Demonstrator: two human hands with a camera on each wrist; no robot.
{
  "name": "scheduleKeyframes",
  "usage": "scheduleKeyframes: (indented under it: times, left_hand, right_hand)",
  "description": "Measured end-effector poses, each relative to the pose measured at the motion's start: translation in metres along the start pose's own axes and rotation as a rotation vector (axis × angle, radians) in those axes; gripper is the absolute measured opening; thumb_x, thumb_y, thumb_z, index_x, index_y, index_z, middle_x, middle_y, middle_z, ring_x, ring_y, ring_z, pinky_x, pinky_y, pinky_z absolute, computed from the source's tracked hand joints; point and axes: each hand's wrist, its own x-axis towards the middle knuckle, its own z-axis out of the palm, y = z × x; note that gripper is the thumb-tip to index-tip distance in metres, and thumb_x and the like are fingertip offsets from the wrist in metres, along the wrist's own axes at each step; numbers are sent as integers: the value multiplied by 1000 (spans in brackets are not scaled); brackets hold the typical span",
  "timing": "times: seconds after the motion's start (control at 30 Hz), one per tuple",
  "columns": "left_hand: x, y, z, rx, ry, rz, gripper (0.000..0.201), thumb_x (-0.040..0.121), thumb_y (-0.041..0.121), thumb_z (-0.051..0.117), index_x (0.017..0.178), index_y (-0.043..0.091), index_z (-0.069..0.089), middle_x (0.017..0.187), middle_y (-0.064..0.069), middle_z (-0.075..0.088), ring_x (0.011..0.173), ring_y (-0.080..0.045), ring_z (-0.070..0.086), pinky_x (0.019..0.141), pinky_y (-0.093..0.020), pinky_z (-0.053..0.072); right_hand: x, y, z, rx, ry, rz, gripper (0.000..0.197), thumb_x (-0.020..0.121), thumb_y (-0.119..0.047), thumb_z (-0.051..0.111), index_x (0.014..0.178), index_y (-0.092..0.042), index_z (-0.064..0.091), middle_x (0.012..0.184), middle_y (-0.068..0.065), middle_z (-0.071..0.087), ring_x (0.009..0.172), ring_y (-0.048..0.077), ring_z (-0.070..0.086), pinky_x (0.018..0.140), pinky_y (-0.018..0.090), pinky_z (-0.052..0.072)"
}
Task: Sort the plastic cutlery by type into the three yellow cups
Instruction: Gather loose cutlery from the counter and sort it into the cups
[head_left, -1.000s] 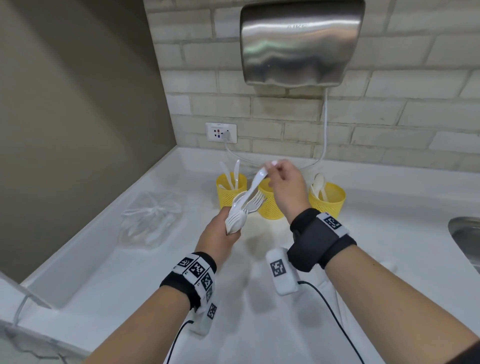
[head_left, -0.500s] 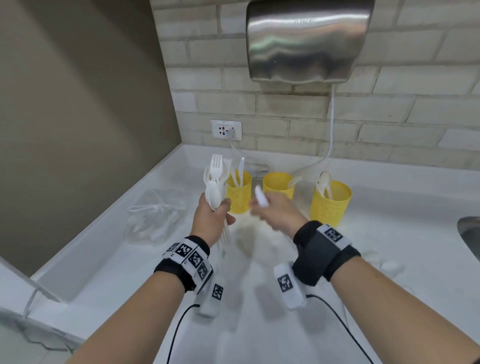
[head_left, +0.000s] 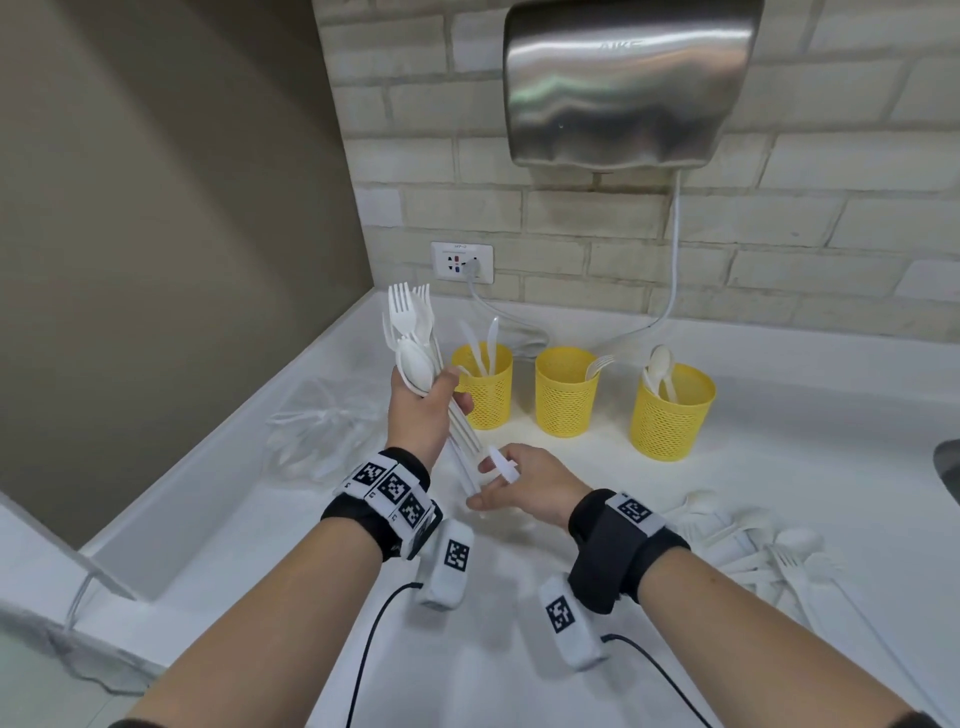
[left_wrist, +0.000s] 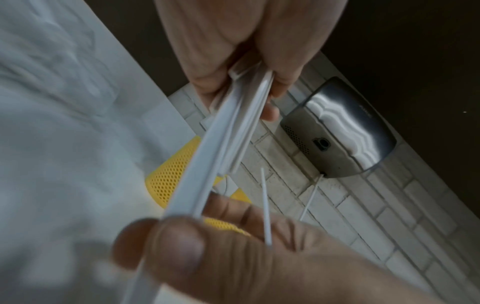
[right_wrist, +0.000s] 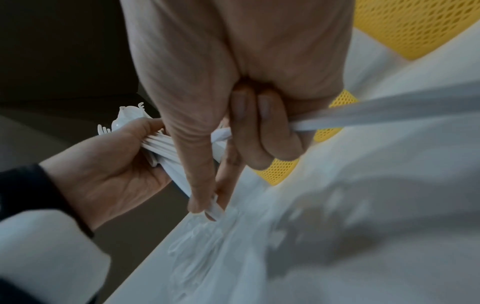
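While gripped: cutlery (head_left: 415, 338) between hands (head_left: 519, 486).

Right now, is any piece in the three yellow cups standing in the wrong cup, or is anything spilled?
Nothing stands out. The left cup holds knives, the middle cup a fork, the right cup spoons. All three stand upright. Loose cutlery lies unsorted on the counter, which fits a task half done.
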Motion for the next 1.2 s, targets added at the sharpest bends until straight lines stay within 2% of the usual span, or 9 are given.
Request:
scheduleKeyframes:
  times: [0.17, 0.33, 0.4, 0.5, 0.6, 0.73, 0.9, 1.03, 1.2]
  left_hand:
    - [5, 1, -2, -20, 58, -11, 28, 90, 20, 60, 113, 11, 46, 49, 9, 59, 53, -18, 58, 73, -46, 54]
    - [3, 2, 2, -60, 69, -15, 25, 92, 17, 57, 113, 14, 44, 47, 10, 57, 52, -16, 56, 69, -41, 50]
    - [7, 8, 0, -67, 72, -4, 30, 91, 16, 57, 118, 10, 45, 58, 9, 58, 52, -14, 56, 64, -36, 49]
    - [16, 20, -8, -78, 116, 22, 38, 91, 16, 58, 127, 12, 46, 85, 0, 56, 54, -9, 60, 58, -26, 50]
    - [23, 31, -19, -97, 183, 64, 43, 92, 17, 58, 133, 17, 45, 92, -2, 56, 57, -6, 61, 64, -27, 51]
    - [30, 38, -35, -16, 239, 135, 38, 94, 21, 56, 130, 15, 46, 90, -8, 55, 59, -9, 53, 53, -22, 43]
    - [22, 23, -43, 180, 132, 41, 31, 88, 30, 65, 110, 10, 58, 72, -8, 58, 61, -15, 56, 62, -31, 44]
    - [7, 8, -36, 242, -92, -54, 22, 84, 29, 73, 94, 12, 63, 64, 1, 59, 58, -17, 57, 61, -29, 48]
    - [1, 2, -31, 192, -212, -74, 19, 79, 19, 78, 82, 9, 63, 60, 3, 57, 51, -15, 49, 55, -27, 44]
  right_hand:
    - [5, 8, 5, -85, -54, -24, 23, 74, -19, 77, 94, -20, 66, 94, 2, 71, 88, 20, 65, 80, 28, 50]
    - [5, -4, 16, -2, 0, -168, 25, 85, -39, 68, 82, -14, 66, 79, -6, 72, 65, -2, 59, 70, 18, 42]
    - [4, -4, 12, -39, -4, -165, 20, 90, -32, 64, 80, -15, 64, 79, -7, 69, 51, -8, 52, 57, 8, 37]
    - [0, 2, 2, -74, -72, -128, 13, 93, -27, 61, 88, -15, 62, 87, 1, 72, 43, -6, 48, 45, 5, 34]
    - [0, 8, -7, -100, -116, -58, 16, 93, -27, 60, 94, -12, 63, 81, -1, 71, 45, 5, 41, 45, 14, 33]
    - [4, 11, -14, -170, -44, 59, 15, 95, -28, 52, 89, -15, 57, 70, -6, 61, 54, 7, 43, 52, 20, 30]
    - [11, 3, -9, -41, 126, -52, 15, 98, -24, 48, 111, -19, 54, 73, -4, 64, 45, -10, 48, 50, 14, 29]
    - [17, -10, 4, 86, 135, -131, 14, 98, -27, 51, 108, -17, 55, 76, 2, 66, 40, -4, 46, 41, 8, 31]
    - [24, -14, 18, 141, 165, -144, 16, 94, -37, 57, 98, -23, 51, 75, 3, 70, 45, -2, 45, 50, 13, 29]
